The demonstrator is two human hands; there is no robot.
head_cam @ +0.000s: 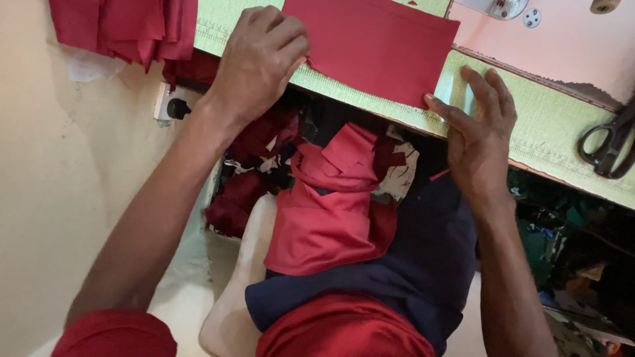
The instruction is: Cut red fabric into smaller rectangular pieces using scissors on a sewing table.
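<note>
A flat red fabric piece (380,46) lies on the light green table top (542,125). My left hand (261,59) presses down on the piece's left corner at the table edge, fingers curled over it. My right hand (479,129) rests on the table edge with its fingers spread, the index fingertip touching the piece's lower right corner. Below the table, a heap of red fabric pieces (331,211) sits on my lap, over dark blue cloth (423,264).
Black scissors (608,145) lie at the right on the table. A pinkish sewing machine base (549,46) is behind them. More red cloth (122,26) hangs at top left by a wall switch (170,104). Fabric scraps (248,172) fill the space under the table.
</note>
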